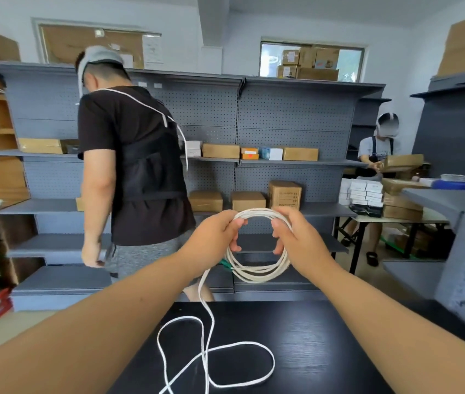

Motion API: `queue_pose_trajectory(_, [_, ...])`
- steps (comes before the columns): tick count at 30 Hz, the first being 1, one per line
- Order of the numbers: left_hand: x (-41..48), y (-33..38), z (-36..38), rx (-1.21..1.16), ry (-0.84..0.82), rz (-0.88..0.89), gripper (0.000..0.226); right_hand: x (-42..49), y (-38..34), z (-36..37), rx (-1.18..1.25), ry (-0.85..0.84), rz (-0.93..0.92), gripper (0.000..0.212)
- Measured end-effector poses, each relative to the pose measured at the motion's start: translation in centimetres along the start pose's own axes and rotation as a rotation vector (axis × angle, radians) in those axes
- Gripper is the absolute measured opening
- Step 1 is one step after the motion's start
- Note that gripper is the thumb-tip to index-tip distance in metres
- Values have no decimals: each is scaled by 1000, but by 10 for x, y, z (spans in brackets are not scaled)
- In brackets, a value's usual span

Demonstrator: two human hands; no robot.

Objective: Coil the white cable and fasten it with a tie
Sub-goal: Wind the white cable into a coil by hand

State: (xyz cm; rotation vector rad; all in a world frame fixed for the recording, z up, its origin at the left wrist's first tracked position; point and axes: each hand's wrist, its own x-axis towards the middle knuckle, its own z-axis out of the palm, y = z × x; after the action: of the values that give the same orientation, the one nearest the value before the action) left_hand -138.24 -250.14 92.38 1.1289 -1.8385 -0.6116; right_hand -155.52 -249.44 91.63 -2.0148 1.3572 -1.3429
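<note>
A white cable is partly wound into a round coil of several loops, held up in the air above the far edge of the black table. My left hand grips the coil's upper left side. My right hand grips its upper right side. From the coil's left side the loose cable hangs down and lies in wide loops on the table. Something small and green shows at the coil's lower left; I cannot tell what it is.
A person in a black shirt stands just beyond the table on the left, facing grey pegboard shelves with cardboard boxes. Another person works at a table on the right. Grey shelving flanks the right side.
</note>
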Motion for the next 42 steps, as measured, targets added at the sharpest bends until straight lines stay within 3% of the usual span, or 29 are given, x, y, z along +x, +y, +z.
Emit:
queue_pose_trajectory(8, [7,-6,-8,59,-40,-5,26,6,-15,3,47,-126,79,25])
queue_pose_trajectory(15, [8,-9,-10,124,-91,0,26,8,-10,15,146,-93,192,29])
queue_pose_trajectory(29, [0,-16,12,-407,-163,-140,28,6,2,4,29,53,63,29])
queue_pose_trajectory(35, [-10,-19,23,-457,-169,-233,33,5,15,-8,87,81,105,28])
queue_pose_trajectory(39, [-17,-23,32,-313,-178,-262,32,9,23,-19,186,150,165,29])
queue_pose_trajectory(42, [-18,-23,40,-431,-187,-312,50,11,29,-26,234,211,197,31])
